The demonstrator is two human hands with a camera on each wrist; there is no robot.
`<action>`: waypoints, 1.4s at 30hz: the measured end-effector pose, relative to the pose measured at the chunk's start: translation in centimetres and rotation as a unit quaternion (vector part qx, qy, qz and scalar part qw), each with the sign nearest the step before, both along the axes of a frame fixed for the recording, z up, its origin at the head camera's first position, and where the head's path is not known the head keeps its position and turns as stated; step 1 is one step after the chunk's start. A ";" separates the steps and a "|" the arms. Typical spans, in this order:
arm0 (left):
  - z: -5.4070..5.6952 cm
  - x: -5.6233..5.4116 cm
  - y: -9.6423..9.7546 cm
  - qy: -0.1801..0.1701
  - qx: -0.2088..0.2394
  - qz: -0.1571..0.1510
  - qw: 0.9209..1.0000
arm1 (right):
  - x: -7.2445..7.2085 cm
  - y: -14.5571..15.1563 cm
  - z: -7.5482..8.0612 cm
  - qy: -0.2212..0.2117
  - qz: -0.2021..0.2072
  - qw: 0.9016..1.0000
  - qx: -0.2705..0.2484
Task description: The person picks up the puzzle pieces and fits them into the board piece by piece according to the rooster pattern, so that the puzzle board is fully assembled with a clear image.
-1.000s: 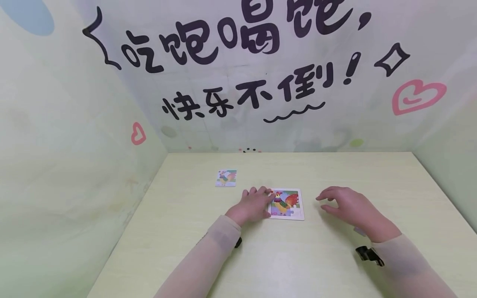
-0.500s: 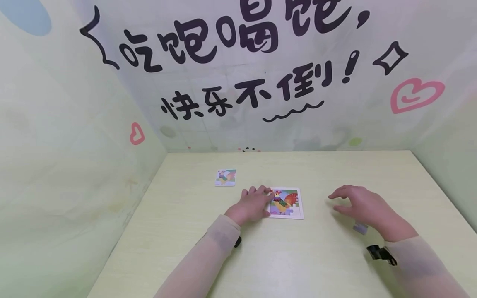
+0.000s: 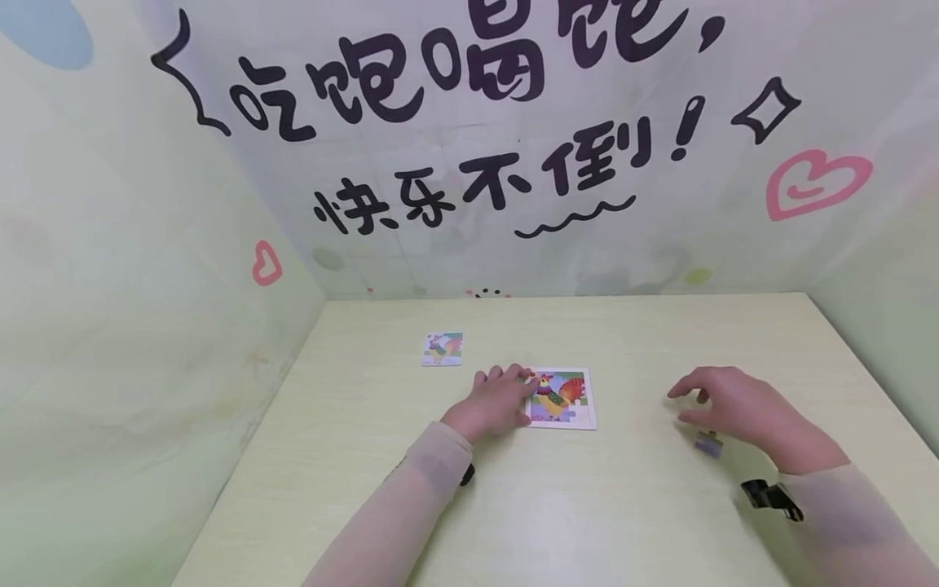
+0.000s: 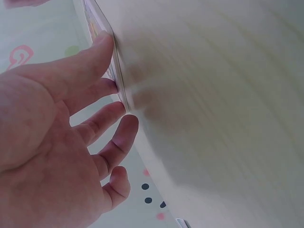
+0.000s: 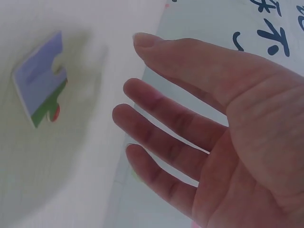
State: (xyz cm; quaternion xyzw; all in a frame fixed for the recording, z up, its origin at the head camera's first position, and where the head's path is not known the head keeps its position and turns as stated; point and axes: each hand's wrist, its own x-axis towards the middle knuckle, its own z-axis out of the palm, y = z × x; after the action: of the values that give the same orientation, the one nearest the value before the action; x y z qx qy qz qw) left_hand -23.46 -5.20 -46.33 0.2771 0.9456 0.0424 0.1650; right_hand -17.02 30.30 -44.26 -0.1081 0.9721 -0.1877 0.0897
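Observation:
A rooster jigsaw puzzle [image 3: 556, 398] lies in a white-rimmed tray, with a pale gap at its lower right corner. My left hand [image 3: 493, 405] rests on the tray's left edge; in the left wrist view its thumb [image 4: 102, 50] and fingers touch the rim. To the right of the tray, my right hand [image 3: 748, 412] hovers over the table with fingers loosely bent and nothing held. Below its fingertips lies one loose jigsaw piece [image 3: 708, 445]. The right wrist view shows this piece [image 5: 40, 78] as purple and green with a red tip, apart from the hand.
A small pale rooster picture card [image 3: 443, 349] lies behind and left of the tray. The light wood table [image 3: 557, 505] meets a printed cloth wall [image 3: 411, 269] at the back, with cloth on both sides.
My right hand has drifted right, away from the tray, and the loose jigsaw piece shows more beneath it. My left hand stays at the tray's edge.

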 end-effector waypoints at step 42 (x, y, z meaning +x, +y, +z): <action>-0.6 -0.7 -0.5 -0.004 0.013 -0.008 1.000 | 1.5 3.1 -1.7 -0.052 0.015 0.998 -0.030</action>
State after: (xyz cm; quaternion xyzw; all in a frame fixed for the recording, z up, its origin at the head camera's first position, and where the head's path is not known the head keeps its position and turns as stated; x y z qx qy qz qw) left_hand -24.20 -5.74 -46.91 0.2863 0.9422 0.0543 0.1655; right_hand -15.51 33.39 -45.91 -0.1156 0.9584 -0.2206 0.1394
